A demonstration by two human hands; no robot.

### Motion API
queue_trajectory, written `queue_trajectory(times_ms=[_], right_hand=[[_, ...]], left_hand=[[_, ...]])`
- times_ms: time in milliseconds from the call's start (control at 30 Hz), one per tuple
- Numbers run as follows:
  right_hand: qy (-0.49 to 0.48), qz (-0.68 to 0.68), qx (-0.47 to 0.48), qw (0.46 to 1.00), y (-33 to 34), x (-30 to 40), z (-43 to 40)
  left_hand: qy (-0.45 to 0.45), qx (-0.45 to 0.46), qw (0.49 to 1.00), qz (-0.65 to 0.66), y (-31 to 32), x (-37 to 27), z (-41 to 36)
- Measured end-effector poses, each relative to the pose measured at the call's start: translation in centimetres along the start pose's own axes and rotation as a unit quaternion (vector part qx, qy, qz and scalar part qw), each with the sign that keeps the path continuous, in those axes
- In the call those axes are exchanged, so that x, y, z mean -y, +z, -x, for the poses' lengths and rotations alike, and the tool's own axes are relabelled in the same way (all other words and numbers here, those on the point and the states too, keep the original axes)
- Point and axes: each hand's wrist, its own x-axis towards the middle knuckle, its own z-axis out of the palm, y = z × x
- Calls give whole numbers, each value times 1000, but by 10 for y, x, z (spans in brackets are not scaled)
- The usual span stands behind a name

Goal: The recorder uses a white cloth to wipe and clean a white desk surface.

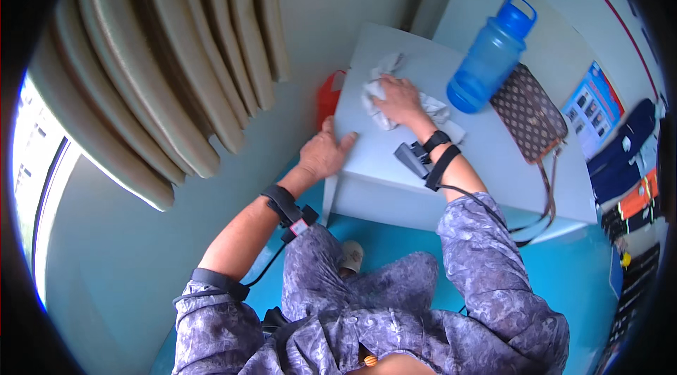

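Note:
My right hand (400, 101) presses down on a crumpled white cloth (436, 109) that lies on the white desk (365, 150). Part of the cloth is hidden under the palm. At the desk's left front corner rests my left hand (323, 153), fingers apart, holding nothing. A blue plastic water bottle (484, 60) with a loop handle stands to the right of the cloth. Beside the bottle lies a brown patterned pouch (530, 114), its strap hanging over the front edge. Both wrists wear black straps with small devices and cables.
Beige curtains (180, 57) hang at the upper left near a window. A red plastic bag (330, 97) is between wall and desk. A poster (593, 110) and hanging clothes (619, 163) are at the right. One shoe (351, 257) shows on the blue floor.

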Motion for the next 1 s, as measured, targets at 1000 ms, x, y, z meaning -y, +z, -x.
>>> queue_trajectory(times_ms=[1000], right_hand=[[43, -95, -189, 976, -45, 24, 154]], left_hand=[[250, -64, 914, -312, 46, -53, -31]])
